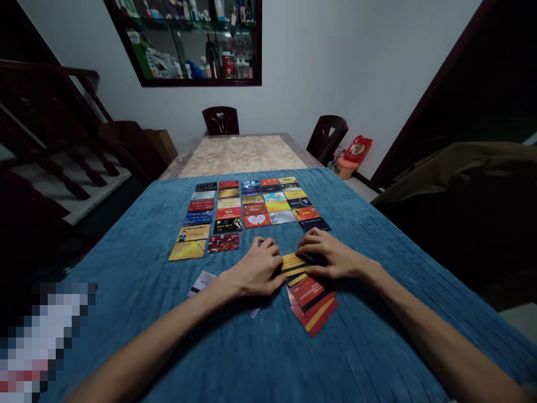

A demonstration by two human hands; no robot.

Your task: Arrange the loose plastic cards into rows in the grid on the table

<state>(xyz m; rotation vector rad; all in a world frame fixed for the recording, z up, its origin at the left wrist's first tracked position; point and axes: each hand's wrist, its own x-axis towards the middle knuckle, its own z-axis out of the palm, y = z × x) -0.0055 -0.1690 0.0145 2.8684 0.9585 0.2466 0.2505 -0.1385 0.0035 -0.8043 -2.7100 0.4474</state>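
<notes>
My left hand (260, 267) has its fingers closed at the left end of a yellow plastic card (294, 261) with a dark stripe. At the card's right end, my right hand (326, 254) grips it with bent fingers. Beneath and nearer to me lies a fanned pile of cards, with a red card (311, 292) on top and another red card (321, 318) poking out. A pale card (202, 282) with a dark stripe is partly covered by my left forearm. Beyond my hands, plastic cards (230, 214) of many colours lie in columns.
A blue cloth (138, 235) covers the near part of the table; the far end shows a patterned top (239, 154). Dark chairs (221, 120) stand around it. A glass-shelved cabinet is set in the wall. To the right sits an orange bucket (345, 168) with a red bag.
</notes>
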